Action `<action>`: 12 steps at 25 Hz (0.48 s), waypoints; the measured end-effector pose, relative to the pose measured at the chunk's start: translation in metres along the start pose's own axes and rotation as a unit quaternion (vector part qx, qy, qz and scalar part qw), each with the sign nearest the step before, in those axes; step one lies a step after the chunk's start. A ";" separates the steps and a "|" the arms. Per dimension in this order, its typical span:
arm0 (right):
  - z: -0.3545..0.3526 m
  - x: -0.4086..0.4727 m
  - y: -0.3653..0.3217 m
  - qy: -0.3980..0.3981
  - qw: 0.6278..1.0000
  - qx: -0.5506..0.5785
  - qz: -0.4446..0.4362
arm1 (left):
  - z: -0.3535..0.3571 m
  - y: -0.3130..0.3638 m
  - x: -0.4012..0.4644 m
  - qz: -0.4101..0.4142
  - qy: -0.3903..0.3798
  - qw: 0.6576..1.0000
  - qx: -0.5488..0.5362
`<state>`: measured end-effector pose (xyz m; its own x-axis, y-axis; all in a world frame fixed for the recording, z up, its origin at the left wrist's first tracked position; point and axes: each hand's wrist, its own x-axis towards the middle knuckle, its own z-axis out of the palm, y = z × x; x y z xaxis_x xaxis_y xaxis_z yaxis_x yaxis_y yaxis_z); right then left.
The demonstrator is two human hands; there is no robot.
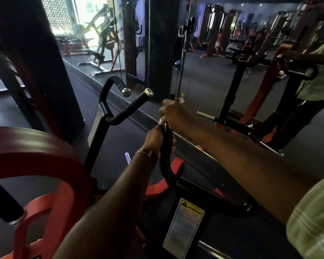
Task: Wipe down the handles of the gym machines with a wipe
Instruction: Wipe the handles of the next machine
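Black, padded and upright, the near tubular handle (168, 139) of the gym machine is seen at the centre of the frame, gripped by both hands. The left hand (154, 139) is closed around its lower part, with fingertips (173, 142) showing on the far side of the tube; a thin bracelet (145, 152) is worn on that wrist. The right hand (173, 113) is clenched over the top of the same handle, just above the left hand and nearly touching it. A small scrap of white wipe (160, 121) is visible at the lower edge of the right fist, pressed against the handle; most of it is hidden. A second black angled handle with a chrome end cap (131, 107) stands free, left of centre. A red curved steel frame (36, 165) fills the lower left. A white warning label with a yellow header (183, 228) is fixed at bottom centre. A green striped sleeve (312, 221) is seen at lower right, and a mirror (232, 62) occupies the upper right.
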<state>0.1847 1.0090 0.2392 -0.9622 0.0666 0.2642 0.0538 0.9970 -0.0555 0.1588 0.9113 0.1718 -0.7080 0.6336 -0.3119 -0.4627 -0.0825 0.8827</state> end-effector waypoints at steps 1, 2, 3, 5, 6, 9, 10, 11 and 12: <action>-0.003 0.004 0.005 0.052 0.999 -0.001 -0.006 | 0.003 0.003 0.004 0.017 0.022 0.999 0.021; -0.008 0.008 0.008 0.102 0.994 -0.024 -0.009 | 0.006 0.003 0.007 0.034 0.049 0.997 0.039; -0.012 0.011 0.008 0.134 0.990 -0.051 -0.014 | 0.010 0.001 0.010 0.052 0.075 0.995 0.047; -0.009 0.011 0.002 0.152 0.984 -0.087 0.000 | 0.017 -0.008 0.014 0.080 0.117 0.989 0.029; -0.007 0.006 -0.001 0.144 0.984 -0.108 -0.011 | 0.018 -0.011 0.015 0.090 0.132 0.987 0.020; -0.001 0.000 0.003 0.096 0.989 -0.112 -0.018 | 0.018 -0.015 0.021 0.105 0.145 0.984 0.017; -0.003 0.004 0.004 0.087 0.991 -0.101 -0.012 | 0.018 -0.015 0.022 0.106 0.147 0.983 0.019; -0.004 0.010 0.004 0.085 0.993 -0.080 0.005 | 0.018 -0.015 0.023 0.107 0.151 0.983 0.022; -0.006 0.020 0.006 0.069 0.996 -0.048 0.032 | 0.018 -0.014 0.023 0.109 0.154 0.982 0.024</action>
<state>0.1675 1.0162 0.2501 -0.9107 0.1275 0.3930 0.1444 0.9894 0.0137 0.1589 0.9404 0.1583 -0.9191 0.3406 -0.1981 -0.2608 -0.1491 0.9538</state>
